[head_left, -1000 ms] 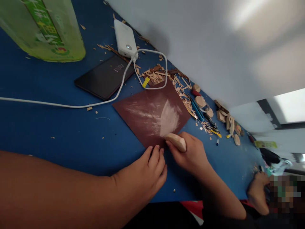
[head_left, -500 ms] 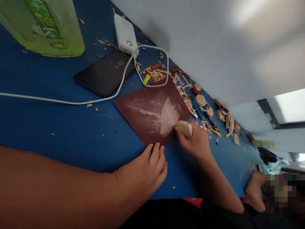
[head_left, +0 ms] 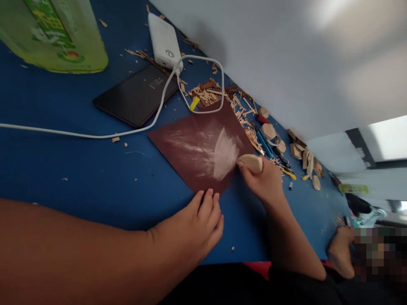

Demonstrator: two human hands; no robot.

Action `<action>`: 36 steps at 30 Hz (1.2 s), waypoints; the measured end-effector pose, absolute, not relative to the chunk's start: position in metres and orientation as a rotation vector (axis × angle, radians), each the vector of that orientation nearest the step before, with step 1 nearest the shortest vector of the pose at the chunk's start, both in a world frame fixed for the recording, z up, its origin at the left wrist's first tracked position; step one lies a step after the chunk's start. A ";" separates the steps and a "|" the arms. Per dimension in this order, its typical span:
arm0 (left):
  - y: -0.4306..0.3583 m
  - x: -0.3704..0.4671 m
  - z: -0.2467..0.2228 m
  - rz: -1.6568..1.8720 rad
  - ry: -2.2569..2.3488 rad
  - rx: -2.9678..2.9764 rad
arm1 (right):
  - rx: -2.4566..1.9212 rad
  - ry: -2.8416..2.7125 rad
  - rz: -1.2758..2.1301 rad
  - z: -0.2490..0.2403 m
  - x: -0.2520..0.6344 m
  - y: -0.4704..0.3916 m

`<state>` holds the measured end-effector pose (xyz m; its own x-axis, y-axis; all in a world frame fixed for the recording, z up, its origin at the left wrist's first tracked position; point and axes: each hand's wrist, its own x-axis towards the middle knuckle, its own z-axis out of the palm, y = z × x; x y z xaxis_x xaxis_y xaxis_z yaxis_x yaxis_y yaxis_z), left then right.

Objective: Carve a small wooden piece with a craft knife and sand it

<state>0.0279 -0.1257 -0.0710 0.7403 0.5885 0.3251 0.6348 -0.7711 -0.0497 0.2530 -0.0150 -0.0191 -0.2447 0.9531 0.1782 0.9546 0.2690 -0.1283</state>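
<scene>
A dark red-brown sheet of sandpaper point(head_left: 187, 144) lies on the blue table, with a pale patch of wood dust near its right side. My left hand point(head_left: 199, 226) lies flat, its fingertips on the sheet's near corner. Over the sheet's right edge, my right hand point(head_left: 265, 182) grips a small pale piece of wood point(head_left: 251, 163) with a rounded edge. The fingers beneath that piece are hidden, and I cannot tell whether it touches the sandpaper.
A white power bank point(head_left: 164, 40) with a white cable stands behind a black phone point(head_left: 136, 95). At the upper left is a green-yellow pouch point(head_left: 66, 38). Wood shavings point(head_left: 206, 94), blue pens point(head_left: 263, 140) and wood pieces point(head_left: 305, 161) line the wall. A person's hand point(head_left: 341, 252) is at lower right.
My right hand has moved slightly right with the piece of wood, off the pale dust patch. My left hand stays at the sandpaper's corner. The view has shifted a little.
</scene>
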 end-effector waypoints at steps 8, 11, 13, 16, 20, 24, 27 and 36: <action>-0.125 0.025 -0.064 -0.395 -0.987 -2.797 | -1.666 -2.367 0.047 -0.021 0.244 -0.022; -0.125 0.026 -0.063 -0.395 -0.997 -2.787 | -1.559 -2.476 0.136 -0.022 0.243 -0.025; -0.125 0.027 -0.063 -0.399 -1.003 -2.781 | -1.551 -2.473 0.174 -0.023 0.243 -0.024; -0.125 0.028 -0.063 -0.382 -1.006 -2.779 | -1.613 -2.380 0.054 -0.026 0.243 -0.020; -0.124 0.027 -0.061 -0.363 -0.993 -2.786 | -1.454 -2.467 0.136 -0.030 0.236 -0.022; -0.125 0.026 -0.060 -0.336 -1.003 -2.804 | -1.356 -2.477 0.256 -0.025 0.235 -0.025; -0.126 0.028 -0.061 -0.381 -1.029 -2.793 | -1.321 -2.579 0.361 -0.019 0.239 -0.024; -0.128 0.031 -0.064 -0.418 -1.054 -2.805 | -1.381 -2.587 0.391 -0.017 0.232 -0.023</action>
